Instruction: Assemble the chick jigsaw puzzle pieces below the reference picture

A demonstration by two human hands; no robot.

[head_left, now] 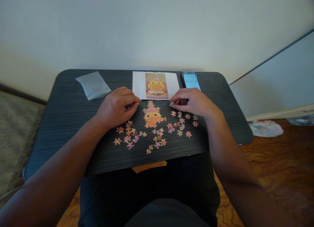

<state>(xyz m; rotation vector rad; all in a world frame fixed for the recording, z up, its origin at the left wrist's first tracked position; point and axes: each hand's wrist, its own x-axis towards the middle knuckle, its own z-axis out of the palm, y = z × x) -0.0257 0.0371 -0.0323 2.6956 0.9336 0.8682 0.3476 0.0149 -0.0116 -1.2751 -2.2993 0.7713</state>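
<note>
A partly joined puzzle cluster (pixel 152 115) showing a yellow figure with a pink hat lies mid-table on the dark striped table (pixel 68 109). Several loose puzzle pieces (pixel 180 123) are scattered right, left and in front of it. My right hand (pixel 192 102) rests right of the cluster, its fingers pinched on a small puzzle piece (pixel 171 104). My left hand (pixel 116 106) lies left of the cluster with fingers curled together, fingertips near the cluster's upper left; what it holds, if anything, is hidden. A white reference picture sheet (pixel 139 84) sits behind the cluster.
A phone (pixel 191 81) with a lit screen lies at the back right of the table. A clear plastic bag (pixel 93 85) lies at the back left. A wall stands close behind the table. Wooden floor and crumpled cloth (pixel 266 127) are at the right.
</note>
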